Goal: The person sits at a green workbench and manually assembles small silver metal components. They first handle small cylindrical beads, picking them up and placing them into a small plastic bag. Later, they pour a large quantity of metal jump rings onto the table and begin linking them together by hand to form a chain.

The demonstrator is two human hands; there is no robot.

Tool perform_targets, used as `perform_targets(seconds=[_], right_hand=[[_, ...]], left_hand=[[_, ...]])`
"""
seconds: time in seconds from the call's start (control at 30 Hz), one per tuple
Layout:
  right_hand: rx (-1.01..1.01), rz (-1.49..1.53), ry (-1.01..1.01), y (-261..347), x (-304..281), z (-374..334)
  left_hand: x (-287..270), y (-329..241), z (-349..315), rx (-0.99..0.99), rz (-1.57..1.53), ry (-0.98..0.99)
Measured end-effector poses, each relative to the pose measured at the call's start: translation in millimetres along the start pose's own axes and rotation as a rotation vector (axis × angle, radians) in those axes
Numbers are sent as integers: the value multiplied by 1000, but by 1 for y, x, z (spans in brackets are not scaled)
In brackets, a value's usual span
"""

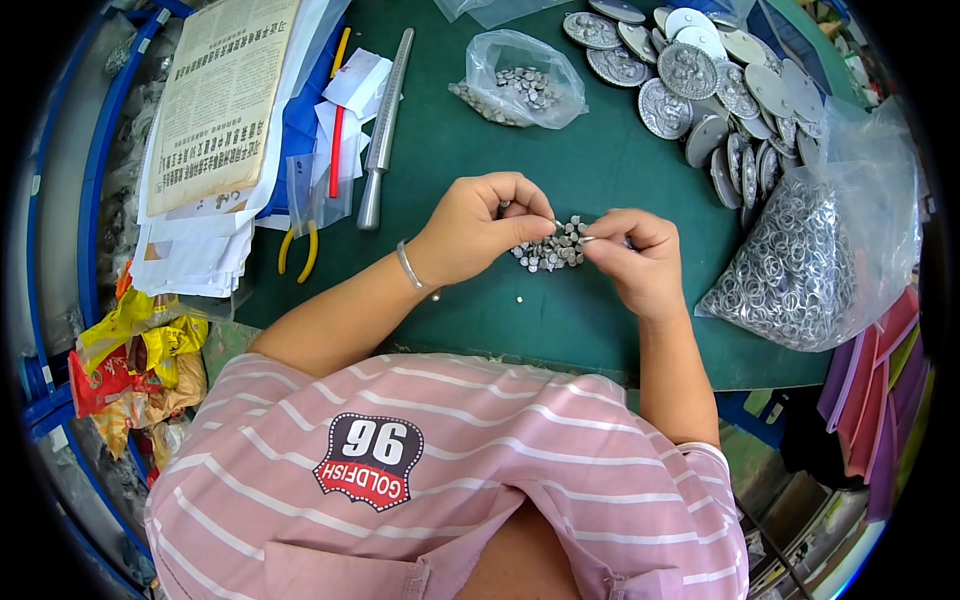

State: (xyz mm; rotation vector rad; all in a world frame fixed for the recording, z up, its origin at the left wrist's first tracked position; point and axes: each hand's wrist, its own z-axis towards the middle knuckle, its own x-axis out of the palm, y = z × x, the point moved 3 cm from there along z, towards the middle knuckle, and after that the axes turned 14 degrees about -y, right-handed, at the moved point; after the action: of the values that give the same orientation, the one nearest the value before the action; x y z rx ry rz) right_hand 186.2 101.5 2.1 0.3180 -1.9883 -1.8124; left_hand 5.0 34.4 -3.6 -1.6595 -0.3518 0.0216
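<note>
In the head view, a loose pile of small metal pieces (545,258) is lying on the green bench (430,130), spreading slantwise from its nearer left end to its farther right end. The left hand (470,228) is reaching in from the pile's left, its thumb and forefinger closing on a tiny grey bit (558,226) over the far part. The right hand (640,260) is coming in from the pile's right, pinching a small silvery bit (588,239) at that edge. Both fingertips are facing each other, about equally near the pile; whether they are touching it, I cannot tell. One stray piece (519,299) is sitting just on the pile's near side.
</note>
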Motion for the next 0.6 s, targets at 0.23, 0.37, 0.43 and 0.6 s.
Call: perform_targets(seconds=[0.23, 0.37, 0.43, 0.6], right_hand=[[50, -367, -7, -3, -10, 6], [-367, -968, 24, 3, 4, 5], [-414, -1128, 58, 9, 10, 4], [-506, -1257, 109, 13, 13, 1]], left_hand=[[-8, 6, 10, -192, -34, 18], [3, 0, 18, 291, 787, 15], [8, 5, 18, 486, 973, 42], [14, -2, 15, 507, 1057, 80]])
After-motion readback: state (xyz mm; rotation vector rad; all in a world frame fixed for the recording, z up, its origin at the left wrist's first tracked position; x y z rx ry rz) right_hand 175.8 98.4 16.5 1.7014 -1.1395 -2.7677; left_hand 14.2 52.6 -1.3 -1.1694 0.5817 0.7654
